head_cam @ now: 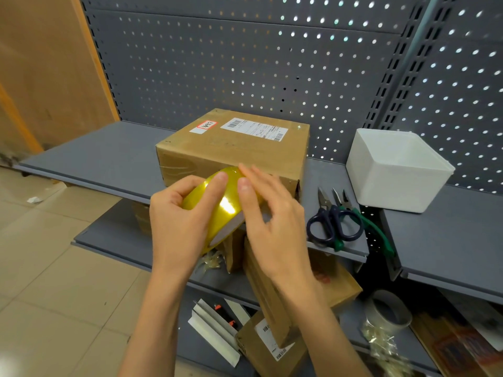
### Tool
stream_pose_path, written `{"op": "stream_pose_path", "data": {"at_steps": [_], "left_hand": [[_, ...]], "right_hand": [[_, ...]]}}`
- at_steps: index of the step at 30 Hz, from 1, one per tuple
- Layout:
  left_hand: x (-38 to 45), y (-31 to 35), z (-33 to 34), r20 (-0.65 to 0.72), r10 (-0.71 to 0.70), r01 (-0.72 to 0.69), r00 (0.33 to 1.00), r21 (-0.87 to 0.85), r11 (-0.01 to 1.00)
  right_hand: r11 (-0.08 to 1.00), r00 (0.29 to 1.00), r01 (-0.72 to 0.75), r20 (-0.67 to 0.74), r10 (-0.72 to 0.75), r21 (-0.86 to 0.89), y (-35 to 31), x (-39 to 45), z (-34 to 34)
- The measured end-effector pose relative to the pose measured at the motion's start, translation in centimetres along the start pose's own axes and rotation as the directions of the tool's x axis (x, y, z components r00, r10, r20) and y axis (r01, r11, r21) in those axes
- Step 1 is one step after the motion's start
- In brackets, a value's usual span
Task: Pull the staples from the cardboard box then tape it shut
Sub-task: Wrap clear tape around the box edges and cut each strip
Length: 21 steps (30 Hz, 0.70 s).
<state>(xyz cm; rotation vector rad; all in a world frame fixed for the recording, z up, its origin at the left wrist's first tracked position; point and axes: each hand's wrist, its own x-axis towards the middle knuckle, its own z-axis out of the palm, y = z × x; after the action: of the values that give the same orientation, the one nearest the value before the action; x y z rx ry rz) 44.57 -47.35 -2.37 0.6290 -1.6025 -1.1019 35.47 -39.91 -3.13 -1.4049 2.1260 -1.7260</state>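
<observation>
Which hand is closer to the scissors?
The right hand. It sits just left of the scissors on the shelf, fingers on the tape roll. The left hand grips the roll from its far side, farther from them.

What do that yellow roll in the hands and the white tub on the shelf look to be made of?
The yellow roll looks like glossy plastic packing tape: it throws a bright glare, and its core edge looks like grey card. The white tub seems to be thin, matte, slightly translucent plastic with smooth moulded walls.
</observation>
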Motion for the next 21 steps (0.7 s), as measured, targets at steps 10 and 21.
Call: {"op": "stream_pose_path", "data": {"at_steps": [10, 21], "left_hand": [[0.0, 0.4, -0.3, 0.062, -0.103, 0.106, 0.993, -0.036, 0.994], [-0.1, 0.9, -0.4, 0.247, -0.268, 0.297, 0.931, -0.087, 0.951]], "right_hand": [[0.947, 0.936, 0.319, -0.172, -0.308, 0.041, 0.1, 0.8, -0.1], [0.939, 0.936, 0.339, -0.076, -0.342, -0.054, 0.4, 1.9, -0.2]]}}
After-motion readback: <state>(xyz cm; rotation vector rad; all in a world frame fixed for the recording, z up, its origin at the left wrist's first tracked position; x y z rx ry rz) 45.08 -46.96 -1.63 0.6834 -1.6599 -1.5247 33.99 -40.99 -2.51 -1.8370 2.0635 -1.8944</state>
